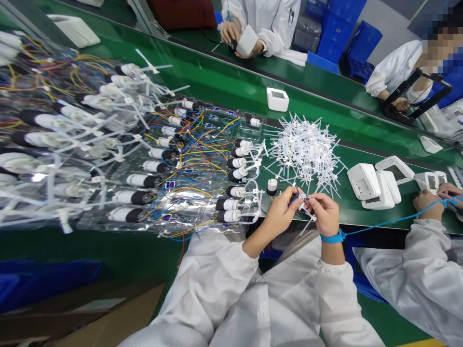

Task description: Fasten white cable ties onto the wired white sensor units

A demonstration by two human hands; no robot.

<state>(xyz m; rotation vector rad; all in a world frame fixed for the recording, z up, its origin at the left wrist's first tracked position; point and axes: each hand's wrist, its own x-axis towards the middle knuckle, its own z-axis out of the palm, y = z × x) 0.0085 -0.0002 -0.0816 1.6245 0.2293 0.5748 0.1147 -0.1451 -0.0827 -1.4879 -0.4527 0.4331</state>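
My left hand (280, 209) is closed in a pinch on a small bundle of red and blue wires (297, 194). Just to its right, my right hand (323, 212) is closed on a white cable tie (307, 217) that wraps the same wires. Both hands hover above the near edge of the green table (224, 82). A small black-and-white cylindrical part (272, 185) stands on the table just beyond my left hand. A heap of loose white cable ties (307, 149) lies farther back. My right wrist wears a blue strap (333, 237) with a blue cord.
Clear plastic trays (119, 159) full of wired cylinders cover the left side of the table. White plastic housings (376, 180) lie to the right, and one white box (277, 99) farther back. A co-worker's hands (434, 200) work at right; two more people sit across the table.
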